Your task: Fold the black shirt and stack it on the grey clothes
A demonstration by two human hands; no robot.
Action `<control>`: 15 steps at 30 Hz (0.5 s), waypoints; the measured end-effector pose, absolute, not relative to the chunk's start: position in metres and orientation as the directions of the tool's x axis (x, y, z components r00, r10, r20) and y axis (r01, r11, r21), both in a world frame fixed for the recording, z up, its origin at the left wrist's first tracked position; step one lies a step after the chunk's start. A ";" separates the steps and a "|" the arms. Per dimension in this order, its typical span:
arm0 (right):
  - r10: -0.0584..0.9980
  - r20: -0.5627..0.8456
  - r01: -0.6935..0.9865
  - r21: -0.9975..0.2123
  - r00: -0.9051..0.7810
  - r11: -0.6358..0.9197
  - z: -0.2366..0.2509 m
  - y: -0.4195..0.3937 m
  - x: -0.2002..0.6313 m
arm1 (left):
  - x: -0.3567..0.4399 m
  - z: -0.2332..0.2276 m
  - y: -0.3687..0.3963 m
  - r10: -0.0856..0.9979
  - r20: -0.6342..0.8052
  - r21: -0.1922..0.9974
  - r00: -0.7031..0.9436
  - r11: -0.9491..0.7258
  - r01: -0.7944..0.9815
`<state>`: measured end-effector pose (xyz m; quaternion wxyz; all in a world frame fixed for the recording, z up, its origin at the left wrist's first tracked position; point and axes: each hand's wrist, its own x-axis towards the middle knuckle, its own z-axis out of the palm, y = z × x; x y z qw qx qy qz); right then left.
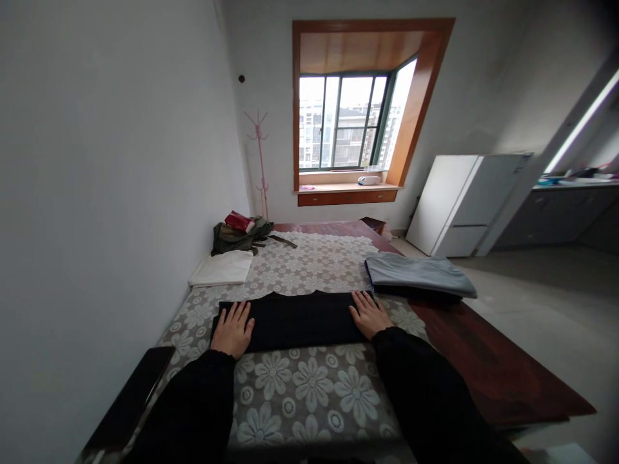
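A black garment [300,322], folded into a long flat strip, lies across the flowered cloth [309,380] in front of me. My left hand [234,328] rests flat on its left end, fingers a little spread. On the right end lies my right hand [370,314], palm down with its fingers apart. Neither hand grips the fabric. Beyond my right hand is a stack of folded clothes with a grey piece [418,274] on top and dark fabric beneath.
A folded white cloth [222,267] and a dark green backpack [236,238] with a red packet [239,221] on it sit far left by the wall. A dark phone-like slab [128,399] lies near left. Bare reddish wood [498,361] shows at right. A white fridge [464,206] stands beyond.
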<state>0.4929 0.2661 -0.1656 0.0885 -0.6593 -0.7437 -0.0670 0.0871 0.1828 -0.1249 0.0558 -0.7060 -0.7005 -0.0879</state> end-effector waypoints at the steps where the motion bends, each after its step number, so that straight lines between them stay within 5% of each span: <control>1: 0.967 0.231 0.993 -0.010 -0.110 0.115 -0.168 0.268 0.499 | 0.078 -0.125 0.178 0.978 0.208 0.044 -0.020 0.011 0.999; 8: 0.943 0.308 0.990 -0.014 -0.130 0.141 -0.175 0.267 0.498 | 0.049 -0.123 0.157 0.924 0.201 0.114 -0.327 0.309 0.944; 15: 0.944 0.302 0.989 -0.020 -0.136 0.148 -0.174 0.266 0.498 | 0.042 -0.097 0.147 0.953 0.139 0.223 -0.270 0.235 0.946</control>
